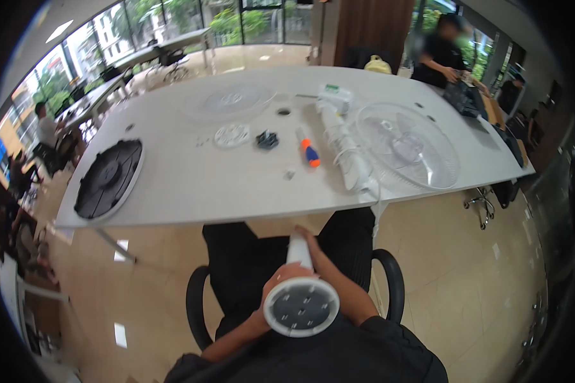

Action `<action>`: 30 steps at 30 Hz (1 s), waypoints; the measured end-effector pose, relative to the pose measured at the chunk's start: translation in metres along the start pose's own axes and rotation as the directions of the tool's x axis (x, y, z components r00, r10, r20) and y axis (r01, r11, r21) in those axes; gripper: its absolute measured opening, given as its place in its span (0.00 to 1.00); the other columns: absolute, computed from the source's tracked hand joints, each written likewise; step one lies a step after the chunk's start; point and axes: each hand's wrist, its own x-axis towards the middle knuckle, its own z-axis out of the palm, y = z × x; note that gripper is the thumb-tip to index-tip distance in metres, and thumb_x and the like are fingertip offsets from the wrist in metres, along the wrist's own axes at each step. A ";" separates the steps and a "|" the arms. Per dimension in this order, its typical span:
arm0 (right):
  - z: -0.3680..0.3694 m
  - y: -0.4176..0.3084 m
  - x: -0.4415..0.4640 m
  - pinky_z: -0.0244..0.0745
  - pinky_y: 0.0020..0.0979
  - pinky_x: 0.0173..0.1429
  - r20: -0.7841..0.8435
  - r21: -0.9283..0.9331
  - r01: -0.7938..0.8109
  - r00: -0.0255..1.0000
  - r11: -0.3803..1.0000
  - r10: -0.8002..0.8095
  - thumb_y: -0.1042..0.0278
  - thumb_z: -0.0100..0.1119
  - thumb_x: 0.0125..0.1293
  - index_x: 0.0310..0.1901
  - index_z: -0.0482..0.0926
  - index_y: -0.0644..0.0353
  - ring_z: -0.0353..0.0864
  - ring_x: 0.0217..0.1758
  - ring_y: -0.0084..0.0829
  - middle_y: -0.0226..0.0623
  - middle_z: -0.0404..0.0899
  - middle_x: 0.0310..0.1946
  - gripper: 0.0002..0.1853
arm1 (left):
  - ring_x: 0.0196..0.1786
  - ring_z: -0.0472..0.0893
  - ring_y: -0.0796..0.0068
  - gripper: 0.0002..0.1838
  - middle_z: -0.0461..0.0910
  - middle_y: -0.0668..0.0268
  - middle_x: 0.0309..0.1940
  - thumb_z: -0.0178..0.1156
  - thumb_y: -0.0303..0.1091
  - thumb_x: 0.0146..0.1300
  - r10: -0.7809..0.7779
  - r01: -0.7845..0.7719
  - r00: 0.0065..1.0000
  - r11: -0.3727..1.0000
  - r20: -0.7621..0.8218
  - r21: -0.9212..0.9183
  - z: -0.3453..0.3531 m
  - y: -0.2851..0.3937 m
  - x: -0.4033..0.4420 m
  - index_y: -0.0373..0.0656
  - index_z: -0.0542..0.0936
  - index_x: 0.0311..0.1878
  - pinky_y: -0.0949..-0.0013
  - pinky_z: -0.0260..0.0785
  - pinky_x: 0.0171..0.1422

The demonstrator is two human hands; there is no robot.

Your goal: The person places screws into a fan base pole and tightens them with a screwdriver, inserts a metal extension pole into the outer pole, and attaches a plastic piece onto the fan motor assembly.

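Note:
A white fan pole point(299, 252) lies over my lap, its round end with a grey, holed face point(301, 307) turned up toward me. Close behind that round end, my left hand point(280, 277) is wrapped around the pole. My right hand point(305, 236) closes on the far, narrower end, near the table edge; its fingers are partly hidden. On the table in front of me are an orange and blue screwdriver point(310, 153), a small dark part point(267, 140) and a white perforated disc point(232, 136). A white fan body point(342, 143) with its cord coiled around it lies right of the screwdriver.
The white table point(191, 185) also bears a round base, dark side up point(110, 177), a clear fan grille with blades point(407, 147) and another clear round grille point(227, 100). Chair armrests point(198, 306) flank me. A person point(442, 54) stands at the far right corner beside a dark bag.

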 end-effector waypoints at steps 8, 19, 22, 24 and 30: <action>0.025 -0.014 -0.047 0.75 0.36 0.32 0.027 -0.105 0.296 0.955 0.949 -0.295 0.42 0.52 0.66 0.52 0.74 0.60 0.79 0.29 0.33 0.41 0.77 0.31 0.27 | 0.56 0.78 0.71 0.34 0.75 0.60 0.57 0.76 0.31 0.47 -0.135 0.134 0.991 0.935 0.020 -0.329 -0.001 -0.012 -0.006 0.40 0.75 0.59 0.62 0.70 0.64; -0.018 0.014 0.036 0.76 0.42 0.52 -0.154 -0.264 0.174 0.963 0.949 -0.220 0.41 0.41 0.73 0.60 0.71 0.66 0.83 0.46 0.42 0.49 0.79 0.55 0.32 | 0.53 0.80 0.72 0.37 0.78 0.61 0.52 0.75 0.35 0.46 -0.236 0.205 0.969 0.929 -0.068 -0.308 -0.013 -0.017 -0.019 0.38 0.70 0.61 0.65 0.72 0.60; -0.014 0.001 -0.001 0.75 0.45 0.56 0.053 -0.826 0.357 0.819 0.436 -0.571 0.43 0.39 0.74 0.55 0.76 0.67 0.84 0.45 0.48 0.55 0.82 0.48 0.31 | 0.56 0.78 0.70 0.35 0.76 0.61 0.56 0.69 0.35 0.54 -0.405 0.256 0.910 0.719 -0.090 -0.646 -0.018 -0.036 -0.043 0.38 0.67 0.64 0.63 0.71 0.62; 0.000 -0.014 -0.023 0.73 0.48 0.56 -0.130 -0.851 0.201 0.814 0.485 -0.566 0.46 0.40 0.74 0.48 0.79 0.67 0.80 0.50 0.57 0.58 0.81 0.43 0.28 | 0.58 0.77 0.69 0.33 0.74 0.60 0.59 0.66 0.36 0.59 -0.535 0.310 0.844 0.459 0.020 -0.833 -0.011 -0.050 -0.053 0.39 0.66 0.65 0.62 0.71 0.64; 0.003 -0.039 -0.058 0.79 0.30 0.38 -0.156 -0.526 0.301 0.885 0.795 -0.439 0.47 0.43 0.75 0.55 0.75 0.66 0.83 0.36 0.32 0.45 0.80 0.43 0.27 | 0.65 0.71 0.66 0.28 0.65 0.60 0.68 0.50 0.39 0.72 -0.277 0.273 0.959 0.960 0.061 0.067 -0.015 -0.080 -0.017 0.41 0.60 0.71 0.57 0.68 0.69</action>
